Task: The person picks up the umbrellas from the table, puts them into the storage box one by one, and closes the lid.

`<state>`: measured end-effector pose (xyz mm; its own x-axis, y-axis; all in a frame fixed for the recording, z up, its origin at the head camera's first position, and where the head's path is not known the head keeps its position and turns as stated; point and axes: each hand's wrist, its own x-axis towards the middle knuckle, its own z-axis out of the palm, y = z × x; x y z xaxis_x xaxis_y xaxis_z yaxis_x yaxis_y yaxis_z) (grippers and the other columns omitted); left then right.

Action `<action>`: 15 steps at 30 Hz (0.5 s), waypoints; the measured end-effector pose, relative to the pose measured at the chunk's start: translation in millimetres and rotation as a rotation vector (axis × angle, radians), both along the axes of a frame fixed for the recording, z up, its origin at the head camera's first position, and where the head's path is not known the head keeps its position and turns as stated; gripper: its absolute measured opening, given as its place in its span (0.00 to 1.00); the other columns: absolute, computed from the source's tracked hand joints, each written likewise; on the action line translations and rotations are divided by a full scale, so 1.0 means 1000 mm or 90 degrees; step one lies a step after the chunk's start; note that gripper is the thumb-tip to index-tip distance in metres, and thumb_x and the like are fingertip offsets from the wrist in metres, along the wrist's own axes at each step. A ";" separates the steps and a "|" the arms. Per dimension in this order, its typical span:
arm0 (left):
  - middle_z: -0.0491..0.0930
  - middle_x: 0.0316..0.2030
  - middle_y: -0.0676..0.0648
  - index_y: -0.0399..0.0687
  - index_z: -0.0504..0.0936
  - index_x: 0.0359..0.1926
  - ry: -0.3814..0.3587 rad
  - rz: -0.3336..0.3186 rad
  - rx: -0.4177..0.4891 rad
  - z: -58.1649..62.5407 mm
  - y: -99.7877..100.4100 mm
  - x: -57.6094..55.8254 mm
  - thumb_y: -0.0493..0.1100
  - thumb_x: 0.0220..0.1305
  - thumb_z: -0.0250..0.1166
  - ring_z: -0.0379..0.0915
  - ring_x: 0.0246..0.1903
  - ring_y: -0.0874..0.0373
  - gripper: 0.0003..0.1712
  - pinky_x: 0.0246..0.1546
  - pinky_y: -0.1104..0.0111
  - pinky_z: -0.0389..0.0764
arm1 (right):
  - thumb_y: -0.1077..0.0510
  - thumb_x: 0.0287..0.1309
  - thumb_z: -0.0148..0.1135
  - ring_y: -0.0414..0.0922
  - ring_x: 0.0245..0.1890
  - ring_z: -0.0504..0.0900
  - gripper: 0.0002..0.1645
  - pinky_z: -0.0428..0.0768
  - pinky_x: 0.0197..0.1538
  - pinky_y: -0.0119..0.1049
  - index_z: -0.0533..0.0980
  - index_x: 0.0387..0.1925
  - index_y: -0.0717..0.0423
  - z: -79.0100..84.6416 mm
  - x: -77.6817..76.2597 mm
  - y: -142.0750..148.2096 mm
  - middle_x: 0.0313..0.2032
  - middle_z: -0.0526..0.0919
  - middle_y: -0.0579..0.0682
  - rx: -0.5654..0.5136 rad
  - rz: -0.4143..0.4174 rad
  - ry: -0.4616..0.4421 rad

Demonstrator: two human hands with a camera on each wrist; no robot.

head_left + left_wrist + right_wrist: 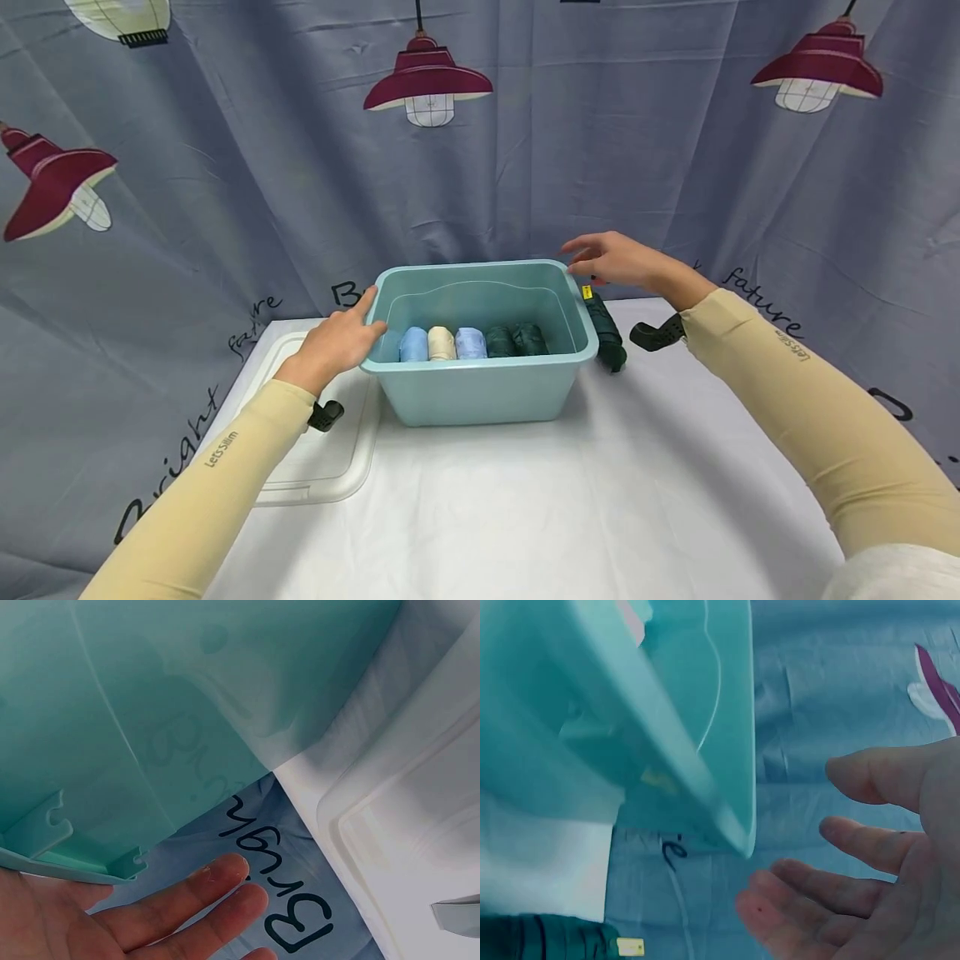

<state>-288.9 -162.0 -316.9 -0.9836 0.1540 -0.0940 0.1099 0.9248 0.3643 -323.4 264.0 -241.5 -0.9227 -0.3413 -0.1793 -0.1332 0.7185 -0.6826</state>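
Observation:
A teal plastic bin (480, 392) stands on the table, with a row of yarn skeins along its floor: a light blue skein (414, 344), a cream skein (442, 343), a pale blue skein (471, 343) and dark green skeins (528, 340). My left hand (341, 342) touches the bin's left rim, thumb over the edge; in the left wrist view its other fingers (217, 915) extend beside the outer wall. At the far right corner, my right hand (618, 260) holds nothing, its fingers loosely spread close to the rim. A dark green skein (606, 335) lies outside, along the bin's right side.
A white lid (330, 458) lies flat on the table left of the bin, partly under my left forearm. White cloth (540, 508) covers the table. Behind hangs a grey-blue curtain (600, 167) printed with lamps and lettering. The outside skein carries a yellow label (630, 946).

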 end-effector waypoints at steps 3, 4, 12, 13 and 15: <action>0.71 0.66 0.30 0.60 0.36 0.82 0.000 -0.002 0.001 0.000 0.000 -0.001 0.59 0.73 0.42 0.75 0.57 0.39 0.43 0.49 0.45 0.74 | 0.54 0.72 0.56 0.60 0.65 0.72 0.33 0.75 0.62 0.55 0.62 0.74 0.54 -0.002 0.000 0.007 0.69 0.69 0.65 -0.001 -0.018 0.018; 0.70 0.66 0.30 0.60 0.36 0.82 -0.001 -0.002 0.003 0.000 0.000 -0.001 0.59 0.73 0.42 0.75 0.57 0.38 0.43 0.49 0.44 0.74 | 0.54 0.72 0.56 0.61 0.65 0.72 0.34 0.76 0.61 0.55 0.62 0.75 0.55 -0.003 0.000 0.010 0.69 0.69 0.65 0.000 -0.023 0.023; 0.70 0.66 0.30 0.61 0.35 0.82 -0.004 0.005 0.000 0.001 -0.001 0.000 0.59 0.73 0.42 0.75 0.57 0.38 0.43 0.49 0.44 0.73 | 0.52 0.72 0.56 0.61 0.64 0.72 0.35 0.73 0.62 0.57 0.60 0.76 0.54 -0.017 -0.005 0.025 0.70 0.68 0.65 -0.006 -0.062 0.057; 0.70 0.66 0.30 0.60 0.35 0.82 -0.004 0.005 0.000 0.001 -0.001 0.001 0.59 0.73 0.42 0.75 0.57 0.38 0.43 0.49 0.44 0.74 | 0.52 0.72 0.56 0.61 0.64 0.72 0.36 0.73 0.63 0.58 0.59 0.76 0.54 -0.020 -0.005 0.027 0.70 0.67 0.65 -0.005 -0.064 0.058; 0.72 0.65 0.30 0.60 0.35 0.82 -0.004 0.002 0.000 0.002 0.000 0.001 0.59 0.72 0.41 0.75 0.56 0.39 0.43 0.48 0.45 0.74 | 0.52 0.72 0.55 0.63 0.65 0.71 0.36 0.71 0.64 0.60 0.59 0.76 0.55 -0.025 -0.006 0.031 0.70 0.66 0.66 -0.005 -0.070 0.058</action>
<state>-288.3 -161.9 -315.3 -0.9835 0.1511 -0.0997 0.1053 0.9253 0.3643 -329.0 295.1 -266.6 -0.9669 -0.2383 -0.0909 -0.1154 0.7267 -0.6772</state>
